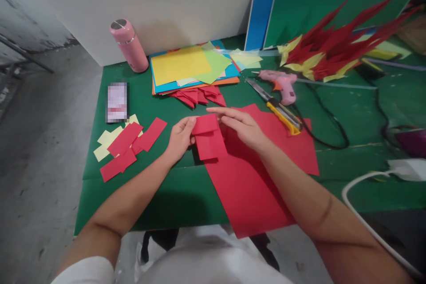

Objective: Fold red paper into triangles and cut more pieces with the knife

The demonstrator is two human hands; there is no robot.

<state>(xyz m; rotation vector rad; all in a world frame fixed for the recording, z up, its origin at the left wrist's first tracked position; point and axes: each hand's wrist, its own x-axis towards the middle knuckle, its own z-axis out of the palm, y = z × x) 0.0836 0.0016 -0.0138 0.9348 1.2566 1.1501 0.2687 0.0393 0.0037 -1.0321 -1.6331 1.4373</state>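
While left hand [181, 138] pinches red paper [208, 142] | right hand [244, 128] outstretched | cutter [282, 116] overlaps red sheet [254, 191]

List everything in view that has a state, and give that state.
Left hand: gripping red paper piece
Right hand: open
Large red sheet: overhanging the table's near edge
Utility knife: lying down, blade apparently out
Glue gun: lying on its side
Pink bottle: upright, closed
Colored sheets: stacked
Cut strips: loose, overlapping
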